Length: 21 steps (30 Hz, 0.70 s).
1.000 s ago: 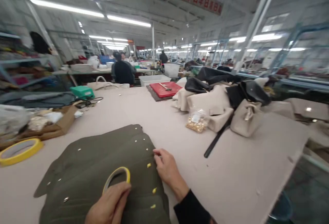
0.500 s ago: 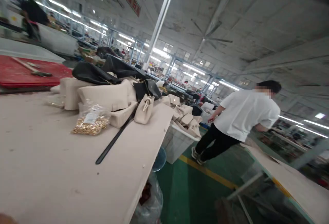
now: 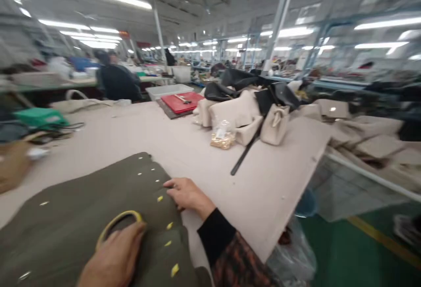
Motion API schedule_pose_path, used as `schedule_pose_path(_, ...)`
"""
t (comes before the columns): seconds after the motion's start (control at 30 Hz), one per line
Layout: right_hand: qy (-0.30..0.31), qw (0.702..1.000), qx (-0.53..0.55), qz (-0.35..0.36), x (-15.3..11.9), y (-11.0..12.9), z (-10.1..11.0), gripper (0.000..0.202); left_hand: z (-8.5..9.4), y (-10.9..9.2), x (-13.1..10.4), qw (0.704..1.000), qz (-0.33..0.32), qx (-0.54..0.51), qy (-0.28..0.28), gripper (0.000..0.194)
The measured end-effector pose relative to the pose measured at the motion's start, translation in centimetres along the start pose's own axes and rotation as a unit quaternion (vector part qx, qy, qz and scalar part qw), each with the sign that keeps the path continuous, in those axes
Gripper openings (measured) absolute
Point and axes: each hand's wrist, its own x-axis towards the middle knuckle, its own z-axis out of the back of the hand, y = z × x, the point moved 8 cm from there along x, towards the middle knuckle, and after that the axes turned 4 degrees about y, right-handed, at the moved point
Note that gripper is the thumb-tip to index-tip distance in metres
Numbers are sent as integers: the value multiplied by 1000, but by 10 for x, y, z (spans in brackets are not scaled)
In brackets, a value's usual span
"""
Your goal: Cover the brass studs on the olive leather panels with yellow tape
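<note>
A wide olive-green sheet of material [image 3: 98,190] lies on the near part of the table, with small metal-rimmed slots and several yellow tape bits [image 3: 174,270] along its right side. Over this sheet, my left hand [image 3: 113,256] is closed around a yellow ring that looks like a roll of tape [image 3: 126,215]; the hand covers part of it. At the sheet's right edge is my right hand [image 3: 189,195], fingers bent and their tips closed on the edge. Its thumb is partly hidden and slightly blurred.
Beige bags [image 3: 274,124], black bags and a bag of gold-coloured hardware [image 3: 222,137] sit farther along the table [image 3: 210,168]. A dark strap [image 3: 245,155] lies beside them. Behind are a red board [image 3: 179,102] and a hammer. A bin of beige pieces [image 3: 348,186] stands right.
My view has swung left and levelled out. Both hands, the olive-green sheet and the yellow roll have come into view, while the person in the white shirt has mostly left it.
</note>
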Motion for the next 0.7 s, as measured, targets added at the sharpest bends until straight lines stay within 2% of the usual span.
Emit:
schedule_pose_path(0.07,11,1000,0,-5,3,3,-10,34,20,20,-6,998,9,47,51,31)
schedule_pose_path(0.13,24,1000,-2,15,4,7,-8,35,24,24,0,994,23,62,82,30)
schedule_pose_path(0.17,26,999,-2,21,4,7,-6,35,25,23,5,995,32,58,80,30)
schedule_pose_path(0.27,23,1000,-2,17,2,6,-3,35,33,12,13,999,28,14,41,28)
schedule_pose_path(0.43,22,1000,-16,8,-5,9,-3,34,63,2,6,997,-21,-27,-64,23)
schedule_pose_path(0.5,67,997,-33,-18,-9,4,-5,29,69,1,3,995,-40,-35,-89,22)
schedule_pose_path(0.6,140,988,-56,-34,-13,1,-11,17,72,6,1,993,-51,-37,-99,21)
schedule_pose_path(0.63,134,989,-62,-27,-13,2,-11,15,73,8,0,993,-51,-36,-103,22)
schedule_pose_path(0.7,68,995,-74,-7,-11,10,-5,14,75,6,-1,991,-48,-39,-120,23)
